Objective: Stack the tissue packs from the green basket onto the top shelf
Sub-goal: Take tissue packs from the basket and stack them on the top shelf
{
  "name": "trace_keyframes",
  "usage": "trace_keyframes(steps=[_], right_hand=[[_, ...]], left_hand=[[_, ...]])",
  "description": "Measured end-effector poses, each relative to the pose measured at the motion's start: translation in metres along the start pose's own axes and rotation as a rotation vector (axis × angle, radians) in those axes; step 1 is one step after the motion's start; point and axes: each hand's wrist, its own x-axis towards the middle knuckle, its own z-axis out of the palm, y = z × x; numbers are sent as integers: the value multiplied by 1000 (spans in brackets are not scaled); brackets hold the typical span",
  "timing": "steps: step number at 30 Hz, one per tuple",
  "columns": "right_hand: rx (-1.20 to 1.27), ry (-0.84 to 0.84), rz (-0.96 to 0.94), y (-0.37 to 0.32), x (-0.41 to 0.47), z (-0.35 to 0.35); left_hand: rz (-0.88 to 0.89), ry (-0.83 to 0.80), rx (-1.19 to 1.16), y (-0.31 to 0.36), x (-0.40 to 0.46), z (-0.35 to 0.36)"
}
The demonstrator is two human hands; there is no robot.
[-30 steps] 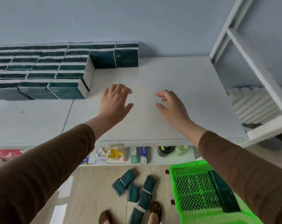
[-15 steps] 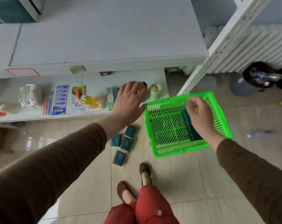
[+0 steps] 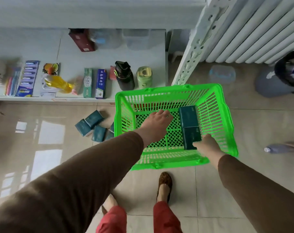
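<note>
Tiled floor carries the green basket at centre; two tissue packs lie inside. Left hand hovers spread; right hand touches the nearer pack, fingertips hidden.

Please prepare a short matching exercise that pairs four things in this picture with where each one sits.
Things:
1. tissue packs in the basket
2. loose tissue packs
3. black bottle
4. right hand

Places:
A. on the floor tiles, left of the green basket
B. standing on the low shelf beside a green flask
C. end to end along the basket's right side
D. at the near end of the nearer pack in the basket

Pairs: 1-C, 2-A, 3-B, 4-D
</note>
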Motion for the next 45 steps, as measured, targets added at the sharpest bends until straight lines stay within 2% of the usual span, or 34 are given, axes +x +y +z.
trace_keyframes(steps=[5, 14, 19, 23, 25, 27, 33, 36, 39, 45], right_hand=[[-128, 5, 94, 2, 60, 17], [-393, 139, -67, 15, 116, 57], [-274, 118, 6, 22, 128, 74], [-236, -34, 55, 19, 129, 62], [-237, -66, 18, 16, 117, 53], [-278, -16, -46, 11, 98, 42], [196, -78, -297, -25, -4, -14], [230, -113, -444, -69, -68, -38], [297, -72, -556, -131, -133, -50], [665, -102, -749, -274, -259, -52]], left_hand=[[66, -34, 97, 9, 95, 54], [256, -67, 290, 36, 208, 124], [276, -62, 417, 36, 213, 136], [220, -26, 537, 25, 207, 129], [192, -10, 588, 15, 188, 115], [100, -7, 536, 1, 156, 97], [-330, 81, -66, -41, 13, -9], [-432, 184, -197, -74, -68, -79], [-497, 277, -390, -121, -148, -146], [-543, 504, -575, -233, -287, -254]])
